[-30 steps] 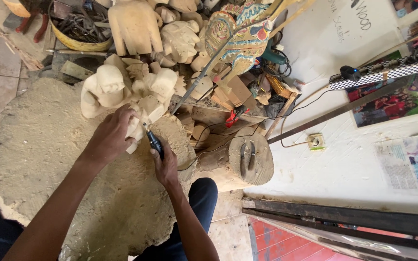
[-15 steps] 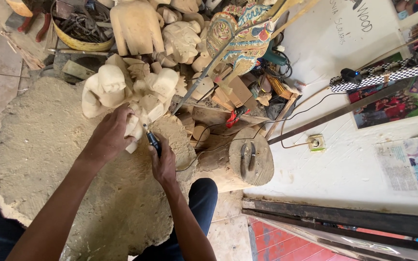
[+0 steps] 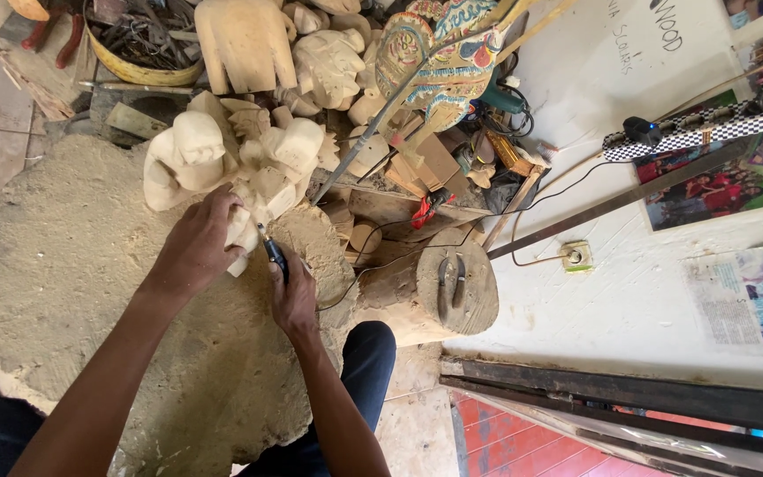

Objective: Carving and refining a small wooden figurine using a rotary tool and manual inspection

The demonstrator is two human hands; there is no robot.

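Note:
A pale unfinished wooden carving (image 3: 222, 163) lies on a sawdust-covered mat (image 3: 72, 291). My left hand (image 3: 192, 247) presses down on its lower part and holds it steady. My right hand (image 3: 293, 296) grips a thin dark rotary carving tool (image 3: 273, 253), its tip touching the wood just right of my left hand. A cord runs from the tool to the right, towards the stump.
More raw wooden figures (image 3: 328, 62) and a painted carving (image 3: 439, 53) are piled behind. A yellow bowl of metal tools (image 3: 139, 35) stands at the top left. A wood stump (image 3: 457, 287) with pliers on it stands at the right, next to a wall socket (image 3: 574, 256).
Both hands stay on the carving and tool; they shifted only slightly as the view moved a little.

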